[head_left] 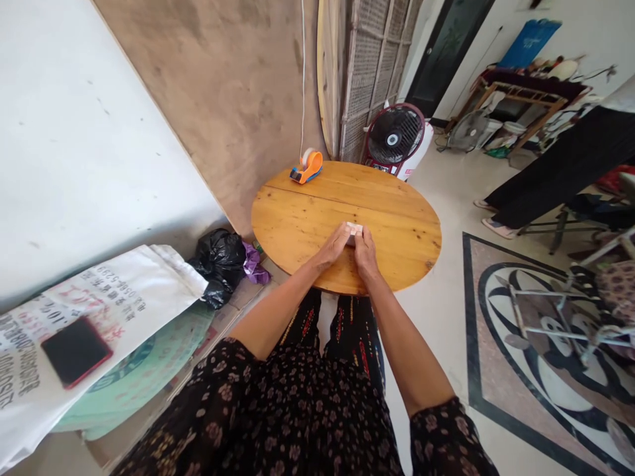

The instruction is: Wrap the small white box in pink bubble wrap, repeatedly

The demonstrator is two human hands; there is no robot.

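Observation:
Over the near half of a round wooden table, a small pale block, perhaps a stack of cards or a little box, is pinched between my two hands. My left hand closes on its left side, and my right hand closes on its right. Only the light top face shows; fingers cover most of the rest. Whether it touches the tabletop I cannot tell. An orange and blue tape dispenser with a roll in it stands near the table's far left edge.
A fan stands behind the table. To my left, a phone lies on white sacks, with a black plastic bag beyond. A person's legs and a metal-framed chair are on the right.

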